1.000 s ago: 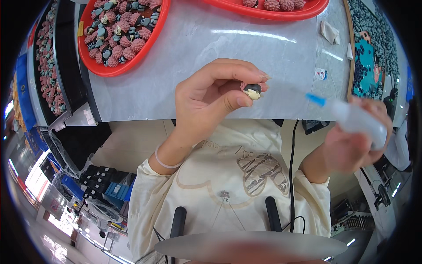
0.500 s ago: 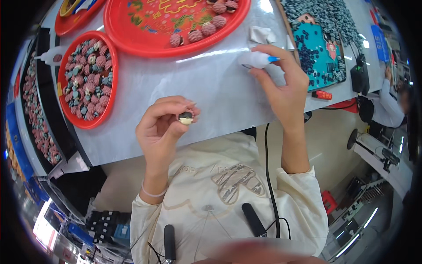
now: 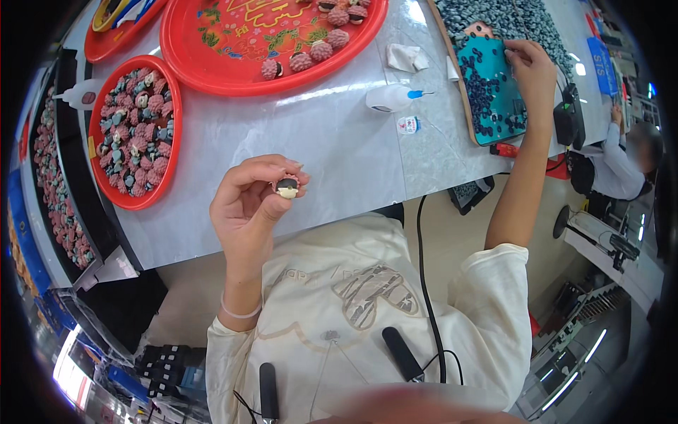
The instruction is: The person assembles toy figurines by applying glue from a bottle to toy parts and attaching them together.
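My left hand (image 3: 247,201) is closed in a pinch on a small figurine (image 3: 287,186) with a bumpy pink back and a dark and cream front. Far to the right, my right hand (image 3: 534,71) reaches over the upper right side of a teal tray (image 3: 505,81). Its thumb and index finger are drawn together; whatever lies between them is too small to make out. Many little dark pieces (image 3: 484,99) are scattered on that tray. A white squeeze bottle (image 3: 390,98) with a blue tip lies on the table between my hands, touched by neither.
A large red tray (image 3: 282,86) at the back holds several pink pieces. To the left stands a red oval tray (image 3: 174,155) full of pink and grey-blue pieces, beside another white bottle (image 3: 81,94). Crumpled tissue (image 3: 407,58) and a red object (image 3: 504,150) lie rightward. A person (image 3: 621,152) sits far right.
My right hand has let go of the white squeeze bottle, which now lies on the table, and has moved right to the teal tray. My left hand still holds the figurine.
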`<state>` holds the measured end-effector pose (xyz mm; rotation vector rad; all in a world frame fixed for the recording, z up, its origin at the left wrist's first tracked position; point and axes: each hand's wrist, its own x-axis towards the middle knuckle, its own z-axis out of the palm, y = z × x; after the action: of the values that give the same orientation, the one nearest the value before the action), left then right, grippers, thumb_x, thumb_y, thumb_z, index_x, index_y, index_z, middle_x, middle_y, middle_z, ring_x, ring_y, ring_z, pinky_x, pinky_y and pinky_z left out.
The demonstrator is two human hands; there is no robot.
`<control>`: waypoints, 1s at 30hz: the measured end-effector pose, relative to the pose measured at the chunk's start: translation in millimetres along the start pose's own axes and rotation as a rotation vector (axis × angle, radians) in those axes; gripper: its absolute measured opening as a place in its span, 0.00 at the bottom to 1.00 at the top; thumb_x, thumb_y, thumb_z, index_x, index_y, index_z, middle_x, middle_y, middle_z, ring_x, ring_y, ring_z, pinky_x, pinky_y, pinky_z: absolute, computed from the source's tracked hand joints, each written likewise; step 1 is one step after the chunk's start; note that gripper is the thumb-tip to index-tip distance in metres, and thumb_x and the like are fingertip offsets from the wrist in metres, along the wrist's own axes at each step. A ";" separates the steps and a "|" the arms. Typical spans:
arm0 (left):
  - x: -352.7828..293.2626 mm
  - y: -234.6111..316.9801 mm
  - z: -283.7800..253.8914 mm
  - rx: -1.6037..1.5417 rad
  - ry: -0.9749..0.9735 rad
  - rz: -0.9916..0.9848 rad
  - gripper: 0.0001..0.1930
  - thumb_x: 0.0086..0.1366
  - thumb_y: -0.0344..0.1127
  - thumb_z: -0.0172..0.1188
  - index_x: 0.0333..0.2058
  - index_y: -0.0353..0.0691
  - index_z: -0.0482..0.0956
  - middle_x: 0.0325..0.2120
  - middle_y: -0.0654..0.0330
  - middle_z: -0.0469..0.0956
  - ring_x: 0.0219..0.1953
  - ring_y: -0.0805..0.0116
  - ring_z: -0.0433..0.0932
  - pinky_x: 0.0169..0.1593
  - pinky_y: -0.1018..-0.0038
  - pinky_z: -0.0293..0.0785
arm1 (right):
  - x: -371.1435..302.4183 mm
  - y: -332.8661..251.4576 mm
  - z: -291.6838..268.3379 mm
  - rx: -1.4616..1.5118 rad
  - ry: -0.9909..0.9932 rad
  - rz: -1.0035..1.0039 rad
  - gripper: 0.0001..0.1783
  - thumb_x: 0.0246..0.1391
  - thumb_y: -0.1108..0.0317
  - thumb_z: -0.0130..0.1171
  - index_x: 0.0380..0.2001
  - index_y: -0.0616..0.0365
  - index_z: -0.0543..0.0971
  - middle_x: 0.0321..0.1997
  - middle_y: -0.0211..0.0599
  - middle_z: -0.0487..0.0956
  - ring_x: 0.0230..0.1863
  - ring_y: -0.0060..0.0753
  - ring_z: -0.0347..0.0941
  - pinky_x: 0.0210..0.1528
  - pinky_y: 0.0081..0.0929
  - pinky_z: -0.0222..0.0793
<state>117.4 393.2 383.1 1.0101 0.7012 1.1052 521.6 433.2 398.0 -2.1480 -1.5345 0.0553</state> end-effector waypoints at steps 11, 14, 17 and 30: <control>3.1 -3.9 -3.2 -0.090 -0.002 0.038 0.13 0.53 0.29 0.58 0.36 0.31 0.68 0.35 0.49 0.71 0.36 0.63 0.75 0.39 0.71 0.75 | -19.3 -16.2 -18.7 0.179 0.072 0.150 0.12 0.46 0.70 0.54 0.36 0.59 0.76 0.28 0.34 0.77 0.31 0.20 0.72 0.34 0.15 0.65; 2.9 -3.3 -4.0 -0.124 -0.011 0.034 0.13 0.53 0.28 0.58 0.37 0.31 0.68 0.35 0.49 0.71 0.36 0.63 0.75 0.40 0.70 0.75 | -47.7 -59.5 -27.7 0.500 0.166 0.160 0.12 0.46 0.75 0.53 0.36 0.66 0.75 0.30 0.39 0.77 0.32 0.23 0.72 0.38 0.16 0.64; 2.6 -4.1 -7.8 -0.141 -0.019 0.052 0.12 0.53 0.27 0.57 0.37 0.31 0.68 0.35 0.49 0.71 0.36 0.63 0.75 0.40 0.71 0.75 | -80.2 -89.8 -35.0 0.623 0.115 0.120 0.12 0.45 0.78 0.52 0.36 0.68 0.75 0.31 0.41 0.76 0.32 0.25 0.72 0.39 0.18 0.65; 3.2 -3.0 -7.2 -0.162 -0.067 0.044 0.13 0.53 0.27 0.58 0.37 0.31 0.69 0.36 0.49 0.72 0.35 0.64 0.75 0.39 0.73 0.74 | -136.8 -146.4 -10.2 1.178 -0.308 0.030 0.12 0.42 0.81 0.51 0.35 0.70 0.72 0.39 0.51 0.72 0.35 0.35 0.71 0.32 0.24 0.70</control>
<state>113.4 398.1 377.5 0.9229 0.5293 1.1421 346.4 342.3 433.7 -1.2130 -1.1216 1.0509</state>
